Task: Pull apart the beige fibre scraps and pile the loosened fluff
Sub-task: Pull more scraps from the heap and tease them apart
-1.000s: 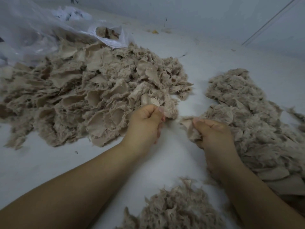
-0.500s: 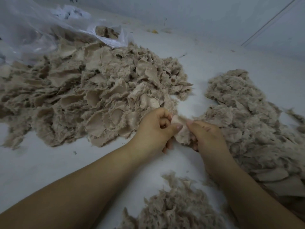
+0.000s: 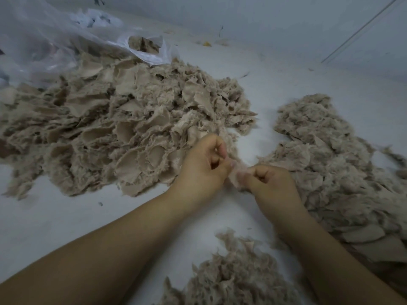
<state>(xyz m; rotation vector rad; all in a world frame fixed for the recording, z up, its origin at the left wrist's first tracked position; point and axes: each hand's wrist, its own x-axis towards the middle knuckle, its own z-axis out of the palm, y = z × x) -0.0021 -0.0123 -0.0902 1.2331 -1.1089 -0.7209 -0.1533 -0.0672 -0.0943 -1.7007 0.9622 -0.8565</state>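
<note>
A small beige fibre scrap point(image 3: 236, 176) sits between my two hands, low over the white surface. My left hand point(image 3: 203, 167) pinches its left side with thumb and fingertips. My right hand point(image 3: 269, 180) pinches its right side, fingers curled. Left of my hands spreads a big heap of beige fibre scraps point(image 3: 114, 133), many still flat pieces with frayed edges. On the right lies a wide pile of loosened fluff point(image 3: 330, 164). A smaller clump of fluff point(image 3: 233, 276) lies near the bottom edge, between my forearms.
A clear plastic bag point(image 3: 66, 40) lies at the back left, its mouth open over the scrap heap with scraps inside. The white surface point(image 3: 55, 219) runs back to a pale wall. Small bits of debris, one yellow point(image 3: 207, 43), lie far back.
My hands, apart a second ago, have come together on one scrap. The left hand left the heap's edge and moved right; both now pinch the same piece.
</note>
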